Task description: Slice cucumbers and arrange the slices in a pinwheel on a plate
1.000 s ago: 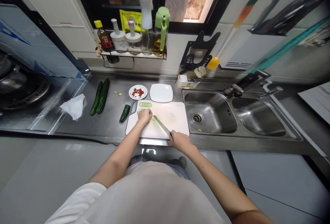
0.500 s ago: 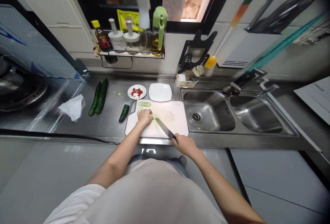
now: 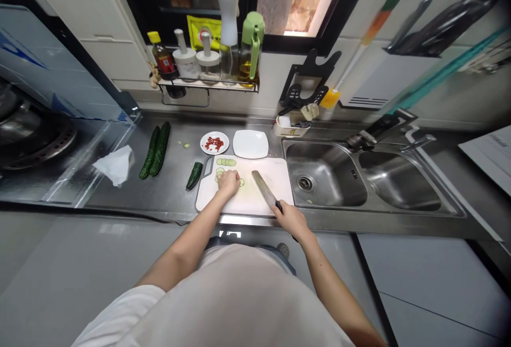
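Observation:
On the white cutting board, my left hand is closed, fingers curled down among pale green cucumber slices. A cucumber slice shows at its fingertips; what lies under the palm is hidden. My right hand grips the dark handle of a kitchen knife. Its blade points up and left over the board, apart from my left hand. Left of the board lies a cut cucumber piece, with two whole cucumbers farther left.
Behind the board stand a plate of chopped red pieces and a white square plate. A double steel sink lies to the right. A crumpled white tissue is at left. Bottles fill a wall rack.
The knife has moved right, away from the slice and my left hand, and its flat side shows more. My left hand stays over the slices. The whole view has shifted slightly.

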A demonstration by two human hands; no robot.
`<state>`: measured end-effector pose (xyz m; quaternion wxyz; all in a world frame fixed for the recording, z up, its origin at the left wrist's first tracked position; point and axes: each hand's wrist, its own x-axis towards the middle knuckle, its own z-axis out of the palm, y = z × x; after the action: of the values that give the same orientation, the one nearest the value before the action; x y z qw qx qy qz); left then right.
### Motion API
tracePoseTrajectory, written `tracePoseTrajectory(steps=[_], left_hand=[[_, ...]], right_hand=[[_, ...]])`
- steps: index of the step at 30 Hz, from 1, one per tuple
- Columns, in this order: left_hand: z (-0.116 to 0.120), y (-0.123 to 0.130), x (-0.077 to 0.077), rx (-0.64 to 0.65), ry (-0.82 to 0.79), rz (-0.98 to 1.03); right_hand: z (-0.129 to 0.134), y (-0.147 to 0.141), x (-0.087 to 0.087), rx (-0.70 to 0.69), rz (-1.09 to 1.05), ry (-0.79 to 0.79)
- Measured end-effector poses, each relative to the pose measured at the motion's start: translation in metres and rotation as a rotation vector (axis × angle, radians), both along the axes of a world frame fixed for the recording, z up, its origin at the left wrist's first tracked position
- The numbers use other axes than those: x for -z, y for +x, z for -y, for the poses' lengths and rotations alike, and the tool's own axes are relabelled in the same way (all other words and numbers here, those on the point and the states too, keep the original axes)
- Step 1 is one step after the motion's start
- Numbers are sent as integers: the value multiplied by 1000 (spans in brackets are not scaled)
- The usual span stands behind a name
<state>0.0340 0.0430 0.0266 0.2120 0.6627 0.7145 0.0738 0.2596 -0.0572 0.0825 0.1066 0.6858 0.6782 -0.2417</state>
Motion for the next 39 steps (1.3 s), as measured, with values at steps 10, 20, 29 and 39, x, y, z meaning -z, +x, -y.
tracePoseTrajectory(steps=[10, 20, 29, 39], left_hand=[[22, -3, -1, -24, 61, 184], [43, -32, -4, -145, 107, 175], [40, -56, 5, -347, 112, 138], [41, -60, 6, -319, 113, 6]], right_hand=[[-6, -3, 4, -4, -5, 16], [-8, -11, 5, -19, 13, -17], [-9, -10, 8, -26, 5, -26], [-10, -9, 8, -21, -14, -37]])
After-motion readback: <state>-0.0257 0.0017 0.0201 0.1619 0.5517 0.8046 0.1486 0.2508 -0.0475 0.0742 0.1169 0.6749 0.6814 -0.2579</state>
